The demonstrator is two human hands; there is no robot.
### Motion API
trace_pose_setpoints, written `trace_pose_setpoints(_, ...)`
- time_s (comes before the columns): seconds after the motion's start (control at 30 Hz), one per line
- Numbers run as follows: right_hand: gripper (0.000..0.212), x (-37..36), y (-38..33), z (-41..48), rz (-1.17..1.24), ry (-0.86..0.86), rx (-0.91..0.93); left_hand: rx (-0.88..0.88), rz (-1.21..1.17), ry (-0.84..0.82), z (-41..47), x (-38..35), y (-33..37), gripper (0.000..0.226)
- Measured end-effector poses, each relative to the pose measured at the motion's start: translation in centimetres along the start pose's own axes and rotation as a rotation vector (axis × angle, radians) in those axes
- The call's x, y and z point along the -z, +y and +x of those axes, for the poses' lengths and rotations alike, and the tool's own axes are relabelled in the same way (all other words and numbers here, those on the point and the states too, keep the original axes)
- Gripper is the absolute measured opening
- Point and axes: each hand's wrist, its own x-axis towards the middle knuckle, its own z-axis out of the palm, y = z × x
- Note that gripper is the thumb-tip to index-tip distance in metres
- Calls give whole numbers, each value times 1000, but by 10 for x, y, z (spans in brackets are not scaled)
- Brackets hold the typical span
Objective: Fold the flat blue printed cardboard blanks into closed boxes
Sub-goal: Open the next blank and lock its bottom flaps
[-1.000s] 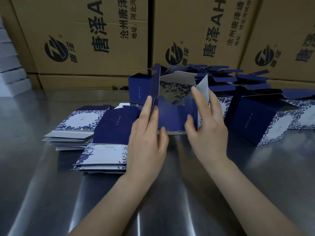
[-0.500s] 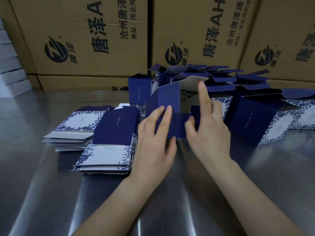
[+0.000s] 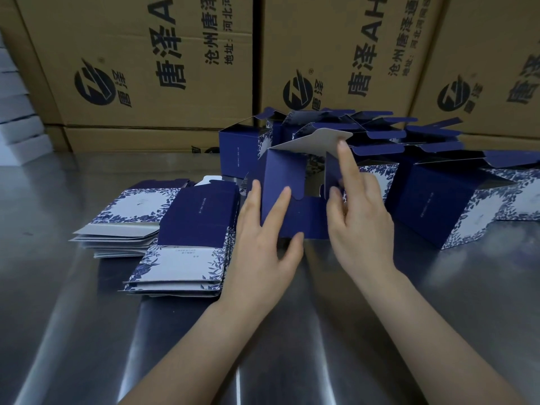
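A half-folded blue box (image 3: pixel 304 217) stands on the steel table (image 3: pixel 87 331) at the centre, its open end facing me. My left hand (image 3: pixel 260 252) lays straight fingers on the box's left blue flap, and its thumb sits at the lower edge. My right hand (image 3: pixel 359 223) presses its raised index finger against the white inside of the top flap (image 3: pixel 315 141), and its thumb touches the right side flap. Two stacks of flat blue-and-white printed blanks (image 3: pixel 187 258) (image 3: pixel 128 211) lie just left of my left hand.
Several erected blue boxes with open lids crowd behind and to the right (image 3: pixel 438 200) (image 3: pixel 239 153). Large brown shipping cartons (image 3: pixel 146 68) wall off the table's far edge. White boxes (image 3: pixel 14 127) are stacked at the far left. Bare steel lies in front of me.
The left blue flap has swung in across the box's open end under my left fingers. My right index finger has risen onto the top flap, which now tips down over the opening.
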Motion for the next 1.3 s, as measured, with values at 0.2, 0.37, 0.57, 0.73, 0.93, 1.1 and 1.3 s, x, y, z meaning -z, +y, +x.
trace_pose_setpoints(0.2, 80, -8, 15, 3, 435, 1, -216, 85, -133, 140, 0, 5, 4, 42)
trace_pose_setpoints(0.37, 66, -10, 18, 6, 739, -106, -399, 113, -220, 299, 3, 8, 4, 31)
trace_pose_setpoints(0.57, 51, -8, 7, 3, 930, -147, -361, 147, -280, 396, 5, 14, 4, 21)
trace_pose_setpoints(0.73, 47, -4, 4, 2, 962, -160, -253, 153, -354, 431, 7, 19, 11, 20)
trace_pose_setpoints(0.93, 40, 0, -2, 2, 1142, -177, -279, 108, -412, 411, 7, 26, 18, 21)
trace_pose_setpoints(1.1, 43, 5, -8, 2, 1227, -154, -356, 133, -543, 326, 10, 33, 20, 39)
trace_pose_setpoints(1.3, 50, 7, -14, 0, 1208, -178, -344, 177, -701, 194, 17, 36, 16, 62)
